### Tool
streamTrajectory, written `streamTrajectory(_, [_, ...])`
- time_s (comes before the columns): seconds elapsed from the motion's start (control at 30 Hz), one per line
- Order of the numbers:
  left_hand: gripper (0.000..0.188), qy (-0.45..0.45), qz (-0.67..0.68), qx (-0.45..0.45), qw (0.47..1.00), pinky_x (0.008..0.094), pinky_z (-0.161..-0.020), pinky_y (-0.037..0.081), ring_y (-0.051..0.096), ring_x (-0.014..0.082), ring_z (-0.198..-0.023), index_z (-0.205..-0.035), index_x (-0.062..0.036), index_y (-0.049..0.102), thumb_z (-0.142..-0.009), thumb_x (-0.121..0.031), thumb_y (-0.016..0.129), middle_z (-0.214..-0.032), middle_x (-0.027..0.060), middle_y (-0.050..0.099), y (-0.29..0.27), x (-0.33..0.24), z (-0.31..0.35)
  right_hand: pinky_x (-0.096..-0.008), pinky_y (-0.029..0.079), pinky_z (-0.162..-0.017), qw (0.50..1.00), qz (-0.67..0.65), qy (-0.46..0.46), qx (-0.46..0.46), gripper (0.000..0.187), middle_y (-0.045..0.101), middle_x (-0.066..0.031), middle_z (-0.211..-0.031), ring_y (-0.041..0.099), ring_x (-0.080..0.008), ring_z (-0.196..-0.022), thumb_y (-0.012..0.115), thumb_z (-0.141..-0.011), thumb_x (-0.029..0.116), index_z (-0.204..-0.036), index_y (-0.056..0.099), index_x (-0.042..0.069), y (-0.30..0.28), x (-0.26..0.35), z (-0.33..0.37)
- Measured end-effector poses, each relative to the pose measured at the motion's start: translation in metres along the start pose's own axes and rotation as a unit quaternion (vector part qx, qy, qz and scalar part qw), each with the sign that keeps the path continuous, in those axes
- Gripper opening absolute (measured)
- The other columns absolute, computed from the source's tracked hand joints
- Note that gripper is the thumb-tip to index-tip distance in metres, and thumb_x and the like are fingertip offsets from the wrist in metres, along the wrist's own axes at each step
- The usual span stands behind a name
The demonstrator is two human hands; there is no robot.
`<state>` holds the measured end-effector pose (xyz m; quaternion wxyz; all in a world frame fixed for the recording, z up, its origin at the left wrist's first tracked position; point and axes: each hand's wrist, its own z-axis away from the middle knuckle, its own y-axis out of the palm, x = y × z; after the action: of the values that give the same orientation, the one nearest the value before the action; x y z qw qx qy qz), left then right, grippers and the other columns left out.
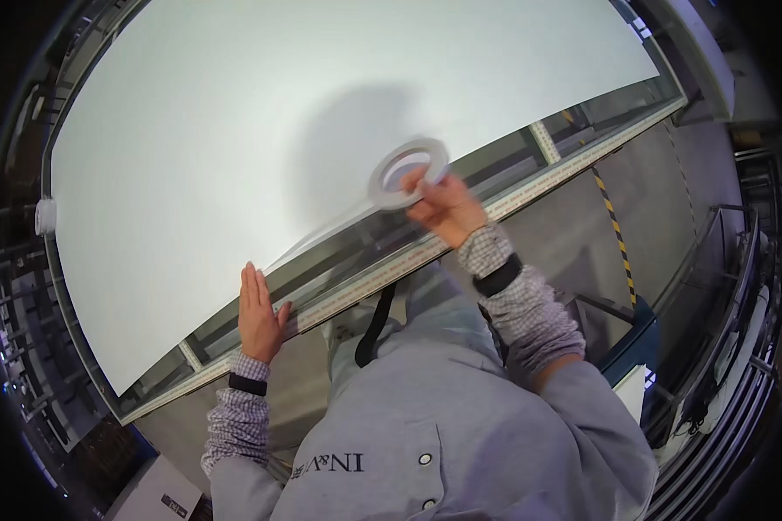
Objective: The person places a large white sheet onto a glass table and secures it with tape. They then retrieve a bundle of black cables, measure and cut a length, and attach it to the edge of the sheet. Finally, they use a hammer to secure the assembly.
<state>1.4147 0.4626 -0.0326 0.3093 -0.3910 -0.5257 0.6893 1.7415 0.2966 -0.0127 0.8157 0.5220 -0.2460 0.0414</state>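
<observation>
A large white sheet lies over a metal-framed table in front of me. At its near edge my left hand is laid flat, fingers stretched out and together, with the fingertips on the sheet's border. My right hand grips a wide, thin roll of pale tape by its ring, raised near the same edge and slightly blurred. From the roll a narrow strip of tape runs left along the sheet's edge toward my left fingertips. Whether the strip is stuck down cannot be made out.
The table's near rail runs between me and the sheet, with crossbars showing in the gap. A small white cylindrical part sits at the left rim. Black-yellow floor tape and a rack of tubes are to the right; a white box is lower left.
</observation>
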Motion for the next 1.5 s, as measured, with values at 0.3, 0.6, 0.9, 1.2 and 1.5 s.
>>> streamTrajectory(0.3, [0.070, -0.090, -0.094, 0.073, 0.989, 0.0396, -0.106, 0.022, 0.021, 0.0364, -0.130, -0.130, 0.0111, 0.025, -0.081, -0.025, 0.060, -0.140, 0.0257, 0.017, -0.002, -0.026, -0.015, -0.0229, 0.041, -0.054, 0.801, 0.493, -0.287, -0.184, 0.013, 0.057, -0.0037, -0.074, 0.049, -0.0099, -0.058, 0.070, -0.071, 0.003, -0.075, 0.058, 0.002, -0.167, 0.240, -0.014])
streamTrajectory(0.6, [0.069, -0.140, -0.105, 0.133, 0.976, 0.0376, -0.106, 0.022, 0.018, 0.0369, -0.131, -0.129, 0.0130, 0.025, -0.083, -0.026, 0.057, -0.140, 0.0276, 0.015, -0.005, -0.031, -0.022, -0.0315, 0.044, -0.075, 0.632, 0.657, -0.390, -0.126, 0.023, 0.055, -0.0057, -0.088, 0.054, -0.0182, -0.086, 0.072, -0.068, 0.006, -0.080, 0.052, 0.005, -0.211, 0.235, -0.037])
streamTrajectory(0.9, [0.069, -0.142, -0.110, 0.153, 0.972, 0.0372, -0.106, 0.023, 0.018, 0.0372, -0.131, -0.129, 0.0136, 0.023, -0.082, -0.023, 0.058, -0.140, 0.0284, 0.014, -0.009, -0.035, -0.028, -0.0331, 0.044, -0.073, 0.622, 0.671, -0.382, -0.129, 0.024, 0.054, -0.0076, -0.088, 0.054, -0.0211, -0.084, 0.071, -0.067, 0.006, -0.080, 0.051, 0.006, -0.204, 0.235, -0.032])
streamTrajectory(1.2, [0.071, -0.161, -0.088, 0.151, 0.972, 0.0376, -0.106, 0.022, 0.017, 0.0379, -0.131, -0.130, 0.0128, 0.020, -0.081, -0.019, 0.060, -0.141, 0.0282, 0.012, -0.010, -0.039, -0.029, -0.0346, 0.044, -0.074, 0.604, 0.689, -0.375, -0.139, 0.024, 0.055, -0.0086, -0.089, 0.055, -0.0235, -0.084, 0.071, -0.066, 0.007, -0.080, 0.051, 0.006, -0.200, 0.236, -0.032])
streamTrajectory(1.5, [0.073, -0.185, -0.027, 0.068, 0.980, 0.0386, -0.107, 0.016, 0.013, 0.0377, -0.132, -0.134, 0.0081, 0.015, -0.080, -0.012, 0.059, -0.143, 0.0249, 0.008, 0.015, -0.047, -0.026, -0.0351, 0.044, -0.075, 0.578, 0.711, -0.374, -0.144, 0.026, 0.055, -0.0087, -0.091, 0.055, -0.0249, -0.086, 0.072, -0.065, 0.006, -0.081, 0.051, 0.006, -0.196, 0.240, -0.028])
